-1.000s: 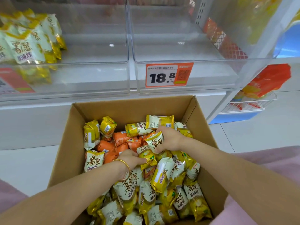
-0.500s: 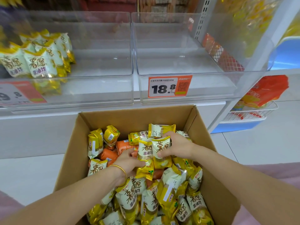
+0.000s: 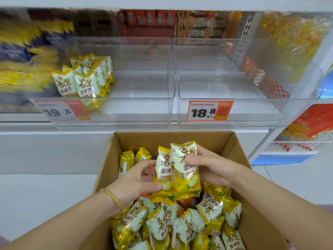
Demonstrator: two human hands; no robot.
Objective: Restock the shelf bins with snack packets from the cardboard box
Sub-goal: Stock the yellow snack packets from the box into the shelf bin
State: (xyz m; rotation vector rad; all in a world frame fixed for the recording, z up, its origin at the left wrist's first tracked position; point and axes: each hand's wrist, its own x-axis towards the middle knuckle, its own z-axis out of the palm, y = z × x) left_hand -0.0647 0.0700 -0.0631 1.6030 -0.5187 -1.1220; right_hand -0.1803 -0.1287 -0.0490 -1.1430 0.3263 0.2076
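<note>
Shelf (image 3: 54, 128): a white store shelf ran across the top of the view and carried two clear plastic bins side by side.
Cardboard box (image 3: 180, 139): it stood open below the shelf edge, its flaps out of sight.
Left bin (image 3: 140, 112): on its left side stood a small upright row of shelved packets (image 3: 84, 82), cream on top and gold-yellow below.
Right bin (image 3: 252, 112): clear walls, with a tag on the front.
Boxed packets (image 3: 162, 226): a loose heap of the same cream-and-yellow pillow bags printed "薯愿" and "非油炸", with a few orange packets (image 3: 185, 202) among them.
Left hand (image 3: 133, 183): thumb and curled fingers gripped the left raised packet (image 3: 163, 168), which was upright above the heap.
Right hand (image 3: 214, 168): it pinched the right raised packet (image 3: 185, 170), thumb on the front; this packet overlapped the other.
Right price tag (image 3: 210, 110): orange and white, reading "18.8", beside a QR code.
Left price tag (image 3: 63, 110): blurred, reading "19.8".
Bracelet (image 3: 112, 196): a thin gold band on the left wrist.
</note>
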